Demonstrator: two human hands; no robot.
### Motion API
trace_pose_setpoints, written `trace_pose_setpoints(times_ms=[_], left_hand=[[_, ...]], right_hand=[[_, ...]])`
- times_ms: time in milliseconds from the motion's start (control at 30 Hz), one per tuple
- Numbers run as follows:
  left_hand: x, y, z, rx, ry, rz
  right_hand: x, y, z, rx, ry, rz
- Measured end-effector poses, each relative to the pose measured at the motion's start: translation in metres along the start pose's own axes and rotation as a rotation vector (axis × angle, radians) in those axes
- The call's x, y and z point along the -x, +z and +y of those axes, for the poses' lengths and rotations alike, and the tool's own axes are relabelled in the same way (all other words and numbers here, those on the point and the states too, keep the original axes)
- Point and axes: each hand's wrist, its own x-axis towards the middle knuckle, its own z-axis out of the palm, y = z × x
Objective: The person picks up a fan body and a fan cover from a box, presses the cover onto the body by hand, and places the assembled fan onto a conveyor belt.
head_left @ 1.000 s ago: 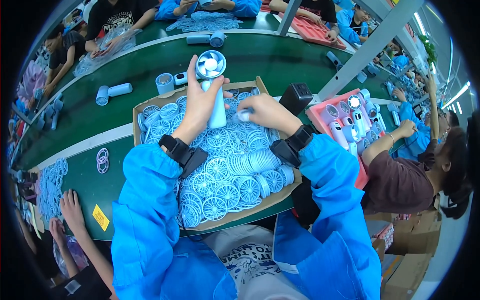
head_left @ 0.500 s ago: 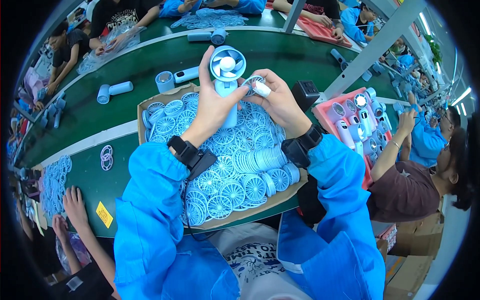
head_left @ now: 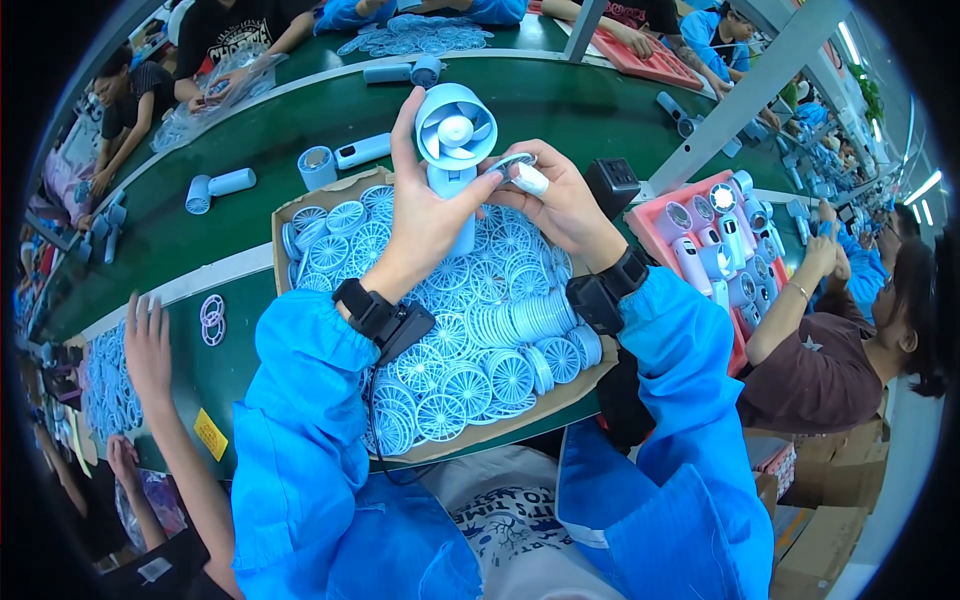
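Note:
Above a cardboard box (head_left: 283, 228) heaped with light-blue round fan grilles (head_left: 440, 330), my left hand (head_left: 425, 215) is closed around a light-blue handheld fan (head_left: 455, 128). The fan is upright, and its bare blades show with no grille over them. My right hand (head_left: 560, 205) pinches a round fan grille (head_left: 517, 160), tilted almost edge-on, just right of the fan's neck. A white wrap covers one fingertip of that hand. The tip of my left thumb is close to the grille; whether it touches cannot be made out.
Light-blue fans (head_left: 220, 188) lie along the green conveyor belt (head_left: 255, 130). A pink tray (head_left: 655, 225) of finished-looking fans stands at the right beside a black box (head_left: 612, 188). Purple rings (head_left: 212, 320) and a yellow label (head_left: 210, 434) lie at left, near a co-worker's hand (head_left: 148, 350). A metal post slants at upper right.
The fan head has tipped slightly in my left hand, and the grille has turned more edge-on. Fans on the belt shifted left. The co-worker's hand at left moved up.

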Motion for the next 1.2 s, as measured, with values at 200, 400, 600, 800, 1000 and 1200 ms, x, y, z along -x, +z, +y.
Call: trace_pose_setpoints(times_ms=[200, 400, 600, 800, 1000, 1200], left_hand=[[-0.005, -0.004, -0.007, -0.012, 0.061, 0.024], [-0.004, -0.004, -0.003, 0.022, 0.046, 0.012], [0.000, 0.002, 0.005, 0.180, -0.185, 0.049], [0.006, 0.005, -0.014, -0.025, -0.304, -0.008], [0.012, 0.013, -0.015, -0.119, -0.254, -0.108], [0.011, 0.011, -0.014, -0.107, -0.207, -0.101]], right_hand=[[-0.001, -0.007, -0.008, -0.143, 0.208, -0.099], [0.002, -0.011, -0.007, -0.176, 0.181, -0.158], [0.001, 0.005, -0.007, -0.103, -0.008, -0.003], [0.002, 0.020, -0.008, 1.179, -0.546, 0.246], [0.003, 0.024, -0.012, 1.373, -0.671, 0.261], [0.003, 0.025, -0.012, 1.354, -0.677, 0.266]])
